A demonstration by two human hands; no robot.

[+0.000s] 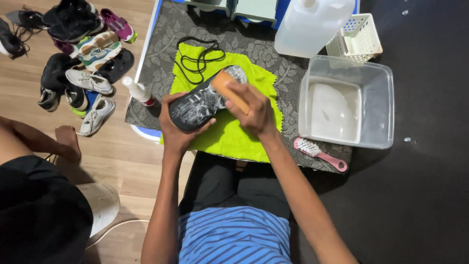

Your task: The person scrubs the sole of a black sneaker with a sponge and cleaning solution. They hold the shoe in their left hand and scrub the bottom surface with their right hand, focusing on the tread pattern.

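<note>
Dark shoe (200,102) turned sole-up, its grey-black tread streaked with white suds, lying across the bright lime-green microfibre cloth (229,134) near the middle of the low table, long axis running from lower left at the heel end up to the right at the toe. Left hand (173,128) clenched around the lower-left end, thumb on top, fingers wrapped under the edge. Right hand (254,110) closed over a tan wooden-backed scrub brush (229,90), pressed down on the sole toward its upper-right half, so nearer the toe while the left steadies the opposite end. Loose black laces (198,56) coiled just beyond the shoe on the cloth's far edge. Grey patterned mat (161,63) beneath. To the right, clear plastic tub (386,105) with soapy water; pink-handled white-bristled brush (320,154) in front of it; large translucent jug (310,24) and white lattice basket (359,36) behind. Small white spray bottle (138,91) at the mat's left edge; heap of assorted shoes (78,54) on the wooden floor beyond
</note>
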